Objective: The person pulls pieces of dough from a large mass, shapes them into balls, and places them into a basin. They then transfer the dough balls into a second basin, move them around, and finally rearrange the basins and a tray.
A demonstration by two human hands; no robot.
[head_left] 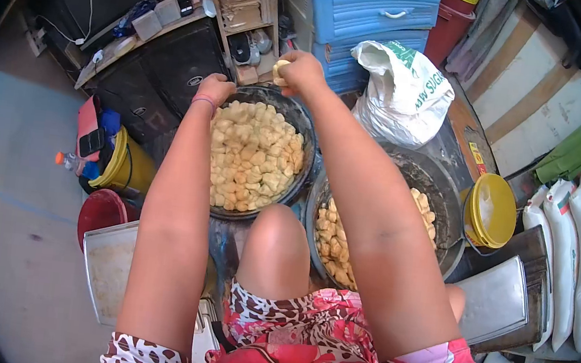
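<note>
My left hand (pixel 215 90) is closed at the far left rim of a black basin (pixel 308 130), its fingertips partly hidden. Heaped in this basin are many pale, rounded dough pieces (pixel 254 152). Past the basin's far rim, my right hand (pixel 302 75) is raised, with a pale dough piece (pixel 279 73) pinched in its fingers. A second, larger basin (pixel 447 192) stands on the right under my right forearm. More yellowish dough pieces (pixel 334 240) lie inside it, partly covered by the arm.
A white sugar sack (pixel 404 98) stands behind the right basin. Yellow buckets (pixel 491 211) flank the basins, and a red tub (pixel 102 216) sits at left. Metal trays (pixel 496 298) lean at right beside several filled white bags (pixel 562 248). Blue drawers (pixel 373 19) stand at the back.
</note>
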